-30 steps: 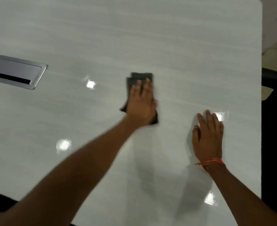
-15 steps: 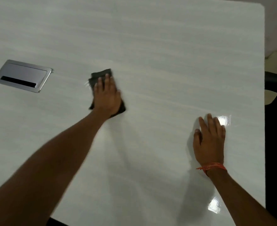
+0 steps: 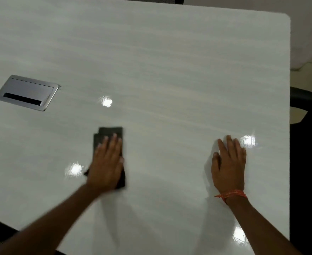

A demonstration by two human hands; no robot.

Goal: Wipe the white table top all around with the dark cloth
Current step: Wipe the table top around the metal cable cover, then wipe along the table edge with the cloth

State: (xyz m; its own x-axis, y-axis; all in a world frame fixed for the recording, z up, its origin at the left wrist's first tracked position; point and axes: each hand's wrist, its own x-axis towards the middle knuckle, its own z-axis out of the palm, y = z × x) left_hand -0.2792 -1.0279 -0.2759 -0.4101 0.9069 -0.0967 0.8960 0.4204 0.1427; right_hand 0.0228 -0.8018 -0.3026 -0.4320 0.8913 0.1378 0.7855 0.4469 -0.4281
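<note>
While the left hand lies flat with straight fingers on the folded dark grey cloth, it presses that cloth onto the glossy white counter, apparently so the whole pad rubs the surface. Its far edge shows beyond the fingertips, near the counter's middle. Well apart, the right hand rests spread and empty on the counter, likely as a brace. A silver rectangular cable hatch sits far left.

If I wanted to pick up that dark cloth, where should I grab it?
Probably the far edge of the dark cloth, coming from the table's far side. It lies flat and folded, and only that end sticks out past the left hand pressing on it.
</note>
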